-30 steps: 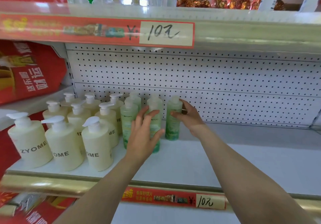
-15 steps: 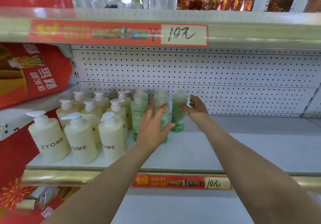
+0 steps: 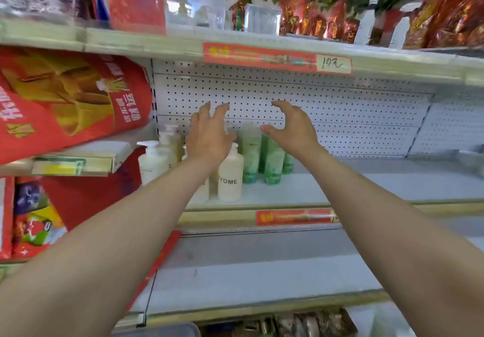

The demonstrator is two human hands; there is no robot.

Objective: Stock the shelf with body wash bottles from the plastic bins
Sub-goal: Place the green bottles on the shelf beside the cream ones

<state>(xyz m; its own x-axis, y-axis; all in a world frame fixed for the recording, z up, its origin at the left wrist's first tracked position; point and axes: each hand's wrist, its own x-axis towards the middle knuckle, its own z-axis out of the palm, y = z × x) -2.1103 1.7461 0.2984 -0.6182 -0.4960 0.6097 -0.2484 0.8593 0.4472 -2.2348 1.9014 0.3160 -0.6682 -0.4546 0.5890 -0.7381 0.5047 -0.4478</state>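
Note:
Several green body wash bottles (image 3: pixel 273 162) stand upright on the white shelf (image 3: pixel 366 185), to the right of several cream pump bottles (image 3: pixel 230 177) marked "YOME". My left hand (image 3: pixel 208 135) hovers in front of the cream bottles with fingers spread, holding nothing. Just right of the green bottles' tops, my right hand (image 3: pixel 292 128) is raised with curved, parted fingers and is also empty. Both hands are clear of the bottles. My left arm hides part of the cream row.
A pegboard back wall (image 3: pixel 340 116) runs behind the shelf. Red price strips (image 3: pixel 277 58) mark the shelf edges. Large red bags (image 3: pixel 65 101) fill the left bay. A lower white shelf (image 3: pixel 262 271) lies below, with the rim of a bin (image 3: pixel 162 330) at the bottom edge.
Both hands have let go of the green bottles and lifted away from them. The view has pulled back and tilted up, so the shelf now appears farther off.

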